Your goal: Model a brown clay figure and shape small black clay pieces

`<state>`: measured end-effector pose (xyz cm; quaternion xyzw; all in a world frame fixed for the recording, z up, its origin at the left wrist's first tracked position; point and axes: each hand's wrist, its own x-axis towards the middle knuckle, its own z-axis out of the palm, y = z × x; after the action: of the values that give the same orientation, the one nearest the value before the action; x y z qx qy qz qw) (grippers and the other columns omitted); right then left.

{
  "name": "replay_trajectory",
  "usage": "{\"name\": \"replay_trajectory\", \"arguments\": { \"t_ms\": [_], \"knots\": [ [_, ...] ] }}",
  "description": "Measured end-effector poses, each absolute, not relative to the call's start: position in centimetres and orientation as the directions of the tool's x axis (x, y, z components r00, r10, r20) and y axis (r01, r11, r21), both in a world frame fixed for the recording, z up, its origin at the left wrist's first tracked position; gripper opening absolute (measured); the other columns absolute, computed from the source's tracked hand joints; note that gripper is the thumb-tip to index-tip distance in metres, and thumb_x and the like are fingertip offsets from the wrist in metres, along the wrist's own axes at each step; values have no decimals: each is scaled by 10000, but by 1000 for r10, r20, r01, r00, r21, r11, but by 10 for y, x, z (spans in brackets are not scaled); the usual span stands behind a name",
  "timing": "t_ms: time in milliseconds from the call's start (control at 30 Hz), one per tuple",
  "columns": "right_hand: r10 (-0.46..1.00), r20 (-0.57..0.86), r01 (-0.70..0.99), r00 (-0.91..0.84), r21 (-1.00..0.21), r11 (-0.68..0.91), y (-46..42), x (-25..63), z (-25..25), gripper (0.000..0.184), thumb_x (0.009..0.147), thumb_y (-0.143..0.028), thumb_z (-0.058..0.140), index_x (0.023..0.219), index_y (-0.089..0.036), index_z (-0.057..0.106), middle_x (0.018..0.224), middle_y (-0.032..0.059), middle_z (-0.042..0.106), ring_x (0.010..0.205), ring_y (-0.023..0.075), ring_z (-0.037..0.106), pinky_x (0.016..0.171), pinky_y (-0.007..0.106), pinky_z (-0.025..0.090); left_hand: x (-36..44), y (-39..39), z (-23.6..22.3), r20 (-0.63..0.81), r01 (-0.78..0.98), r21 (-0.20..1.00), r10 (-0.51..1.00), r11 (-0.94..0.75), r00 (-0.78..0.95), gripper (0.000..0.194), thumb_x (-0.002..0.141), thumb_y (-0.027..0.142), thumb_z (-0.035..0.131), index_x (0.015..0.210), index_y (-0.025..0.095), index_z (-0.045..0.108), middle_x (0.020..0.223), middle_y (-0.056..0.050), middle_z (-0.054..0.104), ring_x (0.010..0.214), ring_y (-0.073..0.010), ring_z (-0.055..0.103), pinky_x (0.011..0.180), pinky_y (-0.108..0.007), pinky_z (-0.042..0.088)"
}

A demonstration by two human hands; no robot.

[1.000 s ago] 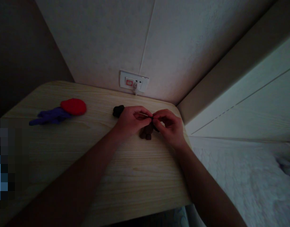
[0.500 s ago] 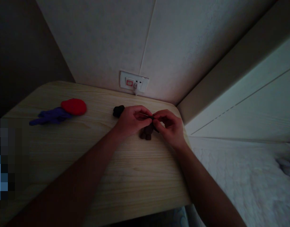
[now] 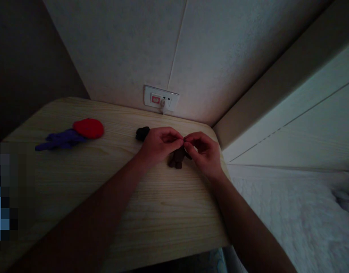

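Beneath the fingers (image 3: 176,144), a pale wood-grain desk (image 3: 163,204) with a rounded corner meets a greyish wall (image 3: 120,49). Beyond them sits a white socket plate (image 3: 159,93); to their right, cream panelling (image 3: 299,98) rises above whitish rumpled fabric (image 3: 293,212), all dimly lit.

Looks forward and down from a head mount by the near edge of the surface (image 3: 163,204), fairly close, taking in both far corners and the wall (image 3: 129,49) behind.
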<state>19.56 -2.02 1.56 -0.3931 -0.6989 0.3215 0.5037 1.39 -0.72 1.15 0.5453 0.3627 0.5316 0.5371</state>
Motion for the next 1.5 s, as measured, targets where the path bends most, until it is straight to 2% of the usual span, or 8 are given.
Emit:
{"name": "replay_trajectory", "arguments": {
  "t_ms": [133,600,900,1167,1500],
  "knots": [
    [873,455,242,-175,-840,486,-21,194,15,178,892,-394,786,899,-234,710,882,32,704,783,160,667,734,321,583,14,-8,11,174,-181,973,968,-141,180,183,720,296,826,797,157,735,785,-47,765,699,-175,723,691,-311,592],
    [868,461,198,-185,-847,493,-21,194,16,115,900,-322,788,910,-227,725,890,28,691,778,146,654,720,305,561,15,-7,11,195,-176,970,969,-167,152,154,695,262,826,773,159,742,794,-46,778,734,-171,733,725,-298,601],
    [912,375,171,-168,-900,402,-20,194,16,227,861,-420,824,891,-222,716,874,29,705,752,146,649,696,305,580,13,-5,8,168,-197,971,971,-133,171,211,690,292,872,798,158,748,818,-49,778,758,-174,732,766,-319,597],
    [912,370,156,-179,-904,398,-18,196,16,225,855,-416,832,897,-225,720,873,26,714,772,149,668,719,307,589,11,-5,9,137,-222,971,973,-95,184,256,669,323,906,802,167,752,814,-52,785,737,-181,731,720,-321,600],
    [925,333,115,-181,-927,356,-16,197,13,247,838,-426,850,911,-230,719,821,6,722,692,137,642,612,282,543,10,-5,10,117,-232,970,974,-71,193,316,631,350,946,802,164,756,820,-50,784,750,-179,733,752,-332,601]
  ]
}}
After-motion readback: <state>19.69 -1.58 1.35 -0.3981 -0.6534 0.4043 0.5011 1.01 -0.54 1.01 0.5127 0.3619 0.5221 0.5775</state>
